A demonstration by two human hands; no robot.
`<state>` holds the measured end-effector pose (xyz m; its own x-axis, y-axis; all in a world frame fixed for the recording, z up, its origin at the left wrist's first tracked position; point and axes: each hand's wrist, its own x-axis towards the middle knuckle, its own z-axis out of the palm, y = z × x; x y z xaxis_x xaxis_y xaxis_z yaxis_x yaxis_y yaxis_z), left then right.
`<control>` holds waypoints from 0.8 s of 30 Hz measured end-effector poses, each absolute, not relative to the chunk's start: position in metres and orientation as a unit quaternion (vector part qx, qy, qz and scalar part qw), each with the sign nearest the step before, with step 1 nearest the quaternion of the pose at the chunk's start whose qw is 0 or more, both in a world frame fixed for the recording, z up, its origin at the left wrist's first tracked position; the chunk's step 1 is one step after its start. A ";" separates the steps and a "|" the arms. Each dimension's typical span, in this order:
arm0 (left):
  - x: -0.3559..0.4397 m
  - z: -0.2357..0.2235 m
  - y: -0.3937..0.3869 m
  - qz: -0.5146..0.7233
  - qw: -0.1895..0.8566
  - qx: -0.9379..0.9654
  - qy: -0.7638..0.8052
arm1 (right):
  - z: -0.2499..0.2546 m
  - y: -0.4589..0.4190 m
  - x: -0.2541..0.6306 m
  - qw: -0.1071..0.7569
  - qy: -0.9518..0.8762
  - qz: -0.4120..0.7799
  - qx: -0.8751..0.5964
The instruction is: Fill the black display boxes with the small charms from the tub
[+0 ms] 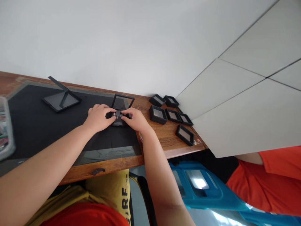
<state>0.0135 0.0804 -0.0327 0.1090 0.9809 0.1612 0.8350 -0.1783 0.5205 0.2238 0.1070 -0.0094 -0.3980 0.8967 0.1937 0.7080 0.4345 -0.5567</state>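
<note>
My left hand [98,117] and my right hand [136,120] meet over a small hinged black case [122,103] with a clear window in its raised lid. Thumb and forefinger of each hand close in a pinch above the lower half. Between the left fingertips shows a small shiny piece [114,115]; its kind is too small to make out. At the right fingertips lies something tiny, largely hidden by the fingers. Farther left on the black mat stands a second, larger hinged case [61,99], its lid tilted up.
Several black window-fronted boxes [158,113] sit on the wooden table [162,138] to the right. A clear plastic tub [7,131] with mixed small items is at the left edge. A white wall rises behind. A person in an orange garment [265,185] is at the right, near a blue chair [204,188].
</note>
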 end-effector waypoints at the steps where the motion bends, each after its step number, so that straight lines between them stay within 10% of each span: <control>1: 0.013 -0.033 0.081 0.242 0.152 0.729 0.623 | -0.009 0.107 0.223 0.240 -0.812 0.198 -0.494; 24: 0.014 -0.028 0.078 0.232 0.157 0.728 0.625 | -0.006 0.106 0.220 0.228 -0.800 0.203 -0.516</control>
